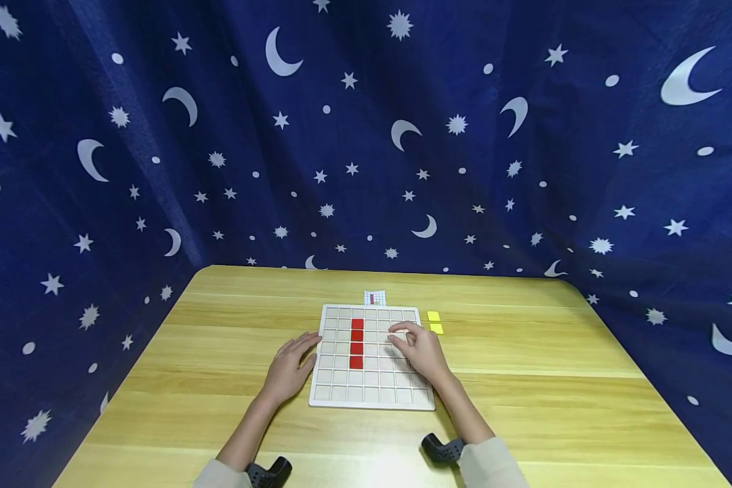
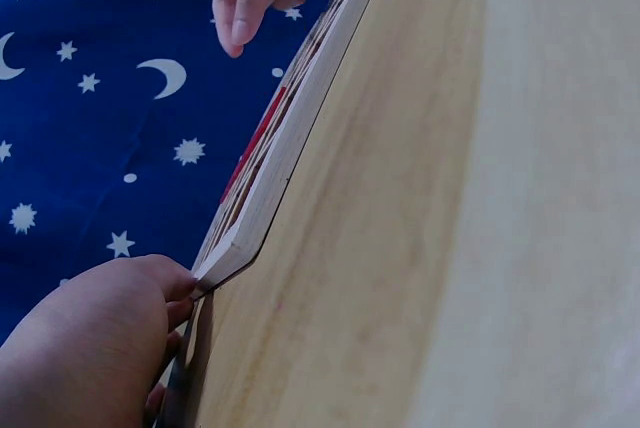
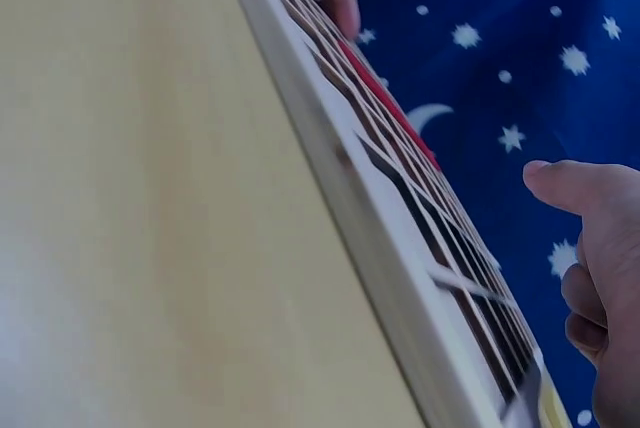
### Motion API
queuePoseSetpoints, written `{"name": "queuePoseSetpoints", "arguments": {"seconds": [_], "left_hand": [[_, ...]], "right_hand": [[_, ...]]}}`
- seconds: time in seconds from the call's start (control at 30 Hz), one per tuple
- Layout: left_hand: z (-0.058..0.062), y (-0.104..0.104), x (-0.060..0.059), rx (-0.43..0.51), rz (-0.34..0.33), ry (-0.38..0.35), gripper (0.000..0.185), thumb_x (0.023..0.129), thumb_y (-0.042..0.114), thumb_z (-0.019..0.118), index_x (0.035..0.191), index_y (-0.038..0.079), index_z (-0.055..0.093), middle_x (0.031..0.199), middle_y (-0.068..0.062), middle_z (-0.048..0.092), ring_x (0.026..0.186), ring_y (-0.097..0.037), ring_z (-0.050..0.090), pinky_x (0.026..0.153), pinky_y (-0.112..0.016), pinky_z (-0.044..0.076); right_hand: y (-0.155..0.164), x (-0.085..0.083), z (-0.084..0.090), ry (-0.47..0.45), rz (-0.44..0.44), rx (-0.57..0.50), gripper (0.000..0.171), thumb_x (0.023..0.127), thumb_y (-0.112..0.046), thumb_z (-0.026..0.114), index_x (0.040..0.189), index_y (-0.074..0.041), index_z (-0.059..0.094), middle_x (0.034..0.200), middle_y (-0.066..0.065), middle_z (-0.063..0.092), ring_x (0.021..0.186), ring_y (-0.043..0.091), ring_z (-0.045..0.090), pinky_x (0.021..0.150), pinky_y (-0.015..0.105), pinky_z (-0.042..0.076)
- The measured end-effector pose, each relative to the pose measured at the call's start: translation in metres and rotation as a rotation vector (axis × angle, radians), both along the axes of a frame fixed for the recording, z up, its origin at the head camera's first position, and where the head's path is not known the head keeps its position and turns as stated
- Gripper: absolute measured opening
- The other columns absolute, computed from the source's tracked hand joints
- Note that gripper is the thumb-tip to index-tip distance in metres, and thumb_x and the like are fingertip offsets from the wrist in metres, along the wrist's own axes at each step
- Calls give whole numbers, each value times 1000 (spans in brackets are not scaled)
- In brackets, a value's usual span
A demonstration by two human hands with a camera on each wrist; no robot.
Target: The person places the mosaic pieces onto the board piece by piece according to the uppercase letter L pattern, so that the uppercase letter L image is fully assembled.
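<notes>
Where starry curtain (image 1: 158, 135) hangs, wooden table (image 1: 555, 379), grid board (image 1: 335, 393)

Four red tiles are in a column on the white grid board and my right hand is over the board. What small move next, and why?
Probably reach the right hand to the two yellow square tiles lying on the wooden table just past the white grid board. It hovers over cells right of the red tile column, seemingly holding nothing, while the left hand rests at the board's left edge.

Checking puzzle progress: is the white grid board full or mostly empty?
Mostly empty. The grid board holds only four red tiles in one column; two yellow tiles lie outside it on the table.
</notes>
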State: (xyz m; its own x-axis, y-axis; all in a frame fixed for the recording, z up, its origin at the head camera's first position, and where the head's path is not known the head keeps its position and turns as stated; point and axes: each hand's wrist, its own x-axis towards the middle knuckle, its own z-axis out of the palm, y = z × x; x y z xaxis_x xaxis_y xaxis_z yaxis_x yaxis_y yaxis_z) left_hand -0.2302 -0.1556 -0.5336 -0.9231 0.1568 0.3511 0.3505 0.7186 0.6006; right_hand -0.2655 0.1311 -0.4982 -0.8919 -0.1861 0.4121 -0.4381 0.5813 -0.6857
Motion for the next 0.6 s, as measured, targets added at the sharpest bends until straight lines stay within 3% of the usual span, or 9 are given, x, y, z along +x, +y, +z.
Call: {"name": "queuePoseSetpoints", "arguments": {"seconds": [0.23,0.6], "left_hand": [[-1,0,0,0,-4,7,34,92,15,57,125,10,58,130,-5,53,126,-27,41,108,-45,24],[-2,-1,-1,-4,-6,9,34,92,16,57,125,10,58,131,-5,53,126,-26,41,108,-45,25]], "right_hand": [[21,-8,-1,-20,-60,-46,18,82,-24,71,96,-13,70,46,-9,26,40,1,20,37,20,22],[42,-15,-3,-11,-190,-93,25,78,-15,74,101,-6,69,44,-7,27,38,1,19,34,20,18]]}}
